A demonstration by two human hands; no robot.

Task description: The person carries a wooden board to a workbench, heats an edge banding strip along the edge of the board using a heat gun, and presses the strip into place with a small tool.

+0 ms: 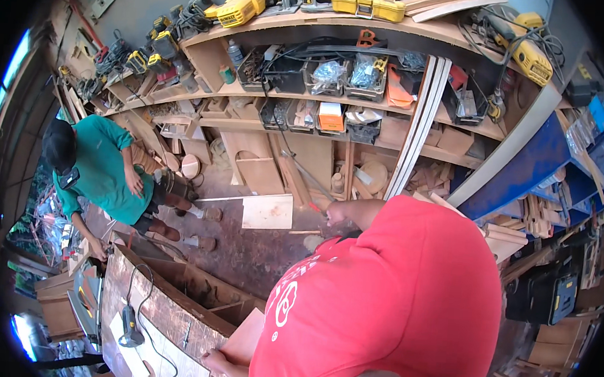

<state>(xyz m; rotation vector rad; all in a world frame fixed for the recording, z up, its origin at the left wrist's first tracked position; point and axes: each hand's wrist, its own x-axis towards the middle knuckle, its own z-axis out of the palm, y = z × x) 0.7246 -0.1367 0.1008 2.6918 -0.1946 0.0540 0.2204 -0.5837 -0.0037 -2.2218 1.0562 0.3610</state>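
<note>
My left hand [216, 361] rests at the near edge of a worn workbench [172, 311], beside a pale flat piece [245, 334]. Its fingers are only partly visible, and I cannot tell if it grips anything. My right hand [336, 213] reaches out beyond my red shirt, low over the floor, with fingers curled. Close to it is a small red-tipped thing [314, 207]; whether the hand holds it is unclear. A corded black power tool [130, 326] lies on the bench, its cable looping over pale boards [160, 358].
A co-worker in a teal shirt [105, 168] stands across the bench, one hand on a machine [88, 293]. A light board [267, 212] lies on the floor. Shelves [286, 92] hold bins and yellow power tools [236, 6]. Wood scraps [543, 221] are stacked at right.
</note>
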